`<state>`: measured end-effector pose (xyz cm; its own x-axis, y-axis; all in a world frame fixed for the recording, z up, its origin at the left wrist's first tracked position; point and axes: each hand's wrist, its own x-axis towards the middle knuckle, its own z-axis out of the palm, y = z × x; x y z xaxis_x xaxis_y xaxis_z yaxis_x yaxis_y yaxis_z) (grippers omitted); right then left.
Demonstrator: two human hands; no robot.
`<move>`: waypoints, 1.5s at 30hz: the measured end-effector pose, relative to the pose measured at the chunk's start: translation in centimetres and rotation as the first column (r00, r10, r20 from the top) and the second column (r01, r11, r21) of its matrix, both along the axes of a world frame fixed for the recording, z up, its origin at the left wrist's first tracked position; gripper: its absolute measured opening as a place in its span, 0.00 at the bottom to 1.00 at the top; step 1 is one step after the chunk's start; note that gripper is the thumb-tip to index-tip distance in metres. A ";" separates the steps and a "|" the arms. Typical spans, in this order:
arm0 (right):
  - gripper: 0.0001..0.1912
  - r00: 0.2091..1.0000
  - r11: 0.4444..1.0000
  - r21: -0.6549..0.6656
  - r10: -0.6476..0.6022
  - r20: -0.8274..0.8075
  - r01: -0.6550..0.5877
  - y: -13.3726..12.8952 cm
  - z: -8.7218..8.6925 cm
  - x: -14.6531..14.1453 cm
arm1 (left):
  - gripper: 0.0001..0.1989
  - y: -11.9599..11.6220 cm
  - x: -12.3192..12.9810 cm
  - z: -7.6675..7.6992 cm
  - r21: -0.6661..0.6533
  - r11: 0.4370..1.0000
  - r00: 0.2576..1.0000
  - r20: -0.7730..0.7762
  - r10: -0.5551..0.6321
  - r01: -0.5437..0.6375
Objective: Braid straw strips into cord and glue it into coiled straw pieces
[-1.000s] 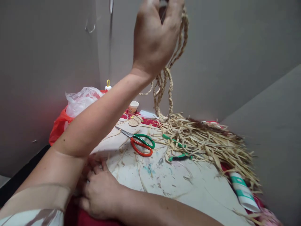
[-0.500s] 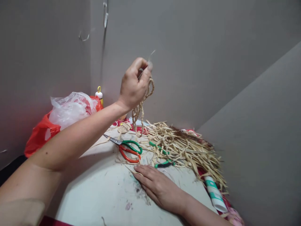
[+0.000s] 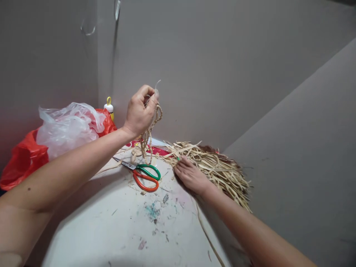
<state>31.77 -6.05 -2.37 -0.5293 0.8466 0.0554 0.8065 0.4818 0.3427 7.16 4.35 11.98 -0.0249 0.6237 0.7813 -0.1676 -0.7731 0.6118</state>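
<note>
My left hand (image 3: 141, 109) is raised over the far part of the table, fingers closed in a pinch. From it hangs a looped braided straw cord (image 3: 146, 142), with a thin end sticking up above the fingertips. My right hand (image 3: 191, 176) is low at the near left edge of a pile of loose straw (image 3: 222, 170), fingers bent down and close together. A bit of green shows beside its fingertips; what lies under the hand is hidden. Between the hands lie scissors (image 3: 143, 176) with one green and one orange-red handle.
The white tabletop (image 3: 116, 222) has stains and scraps. A long straw strand (image 3: 207, 233) runs toward the front edge at right. Red and clear plastic bags (image 3: 69, 126) and a yellow-and-white bottle (image 3: 109, 107) stand at the back left. Grey walls (image 3: 194, 74) close in behind and to the right.
My right hand has moved forward and right from the tabletop to the straw pile, covering the spot where the green-handled tool lay. My left hand, still holding the cord, appears lower and farther left.
</note>
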 end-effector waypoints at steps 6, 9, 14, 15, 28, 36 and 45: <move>0.16 0.995 0.995 0.002 -0.096 0.016 0.096 3.4 2.1 -1.2 | 0.10 0.0 -0.5 -0.7 0.000 1.000 1.000 0.008 0.002 -0.002; 0.11 0.998 0.994 -0.082 -0.065 0.014 0.066 3.5 3.2 -3.3 | 0.09 -0.4 -0.6 -1.0 -0.006 1.000 1.000 0.016 0.000 0.000; 0.09 0.998 0.991 -0.127 -0.055 -0.036 0.050 0.3 5.0 -7.1 | 0.07 -0.9 -1.1 -0.8 -0.001 1.000 1.000 0.026 0.013 -0.013; 0.10 0.997 0.993 -0.103 -0.058 -0.058 0.051 -0.8 5.0 -8.0 | 0.07 -0.9 -1.2 -0.7 0.023 1.000 1.000 0.018 0.020 -0.020; 0.20 0.880 0.946 -0.079 0.259 -0.398 -0.314 -4.9 -2.3 -8.9 | 0.07 -1.3 -0.1 -1.9 0.342 0.932 0.992 0.023 0.122 -0.123; 0.20 0.951 0.997 -0.053 -0.066 -0.301 0.052 0.3 -2.4 -2.3 | 0.02 -2.5 -1.3 -1.3 0.513 0.843 0.986 0.047 0.159 -0.160; 0.21 0.941 0.999 0.028 -0.024 -0.338 0.036 2.0 0.5 -8.5 | 0.02 -3.3 -3.1 -0.2 0.575 0.778 0.967 0.148 0.208 -0.255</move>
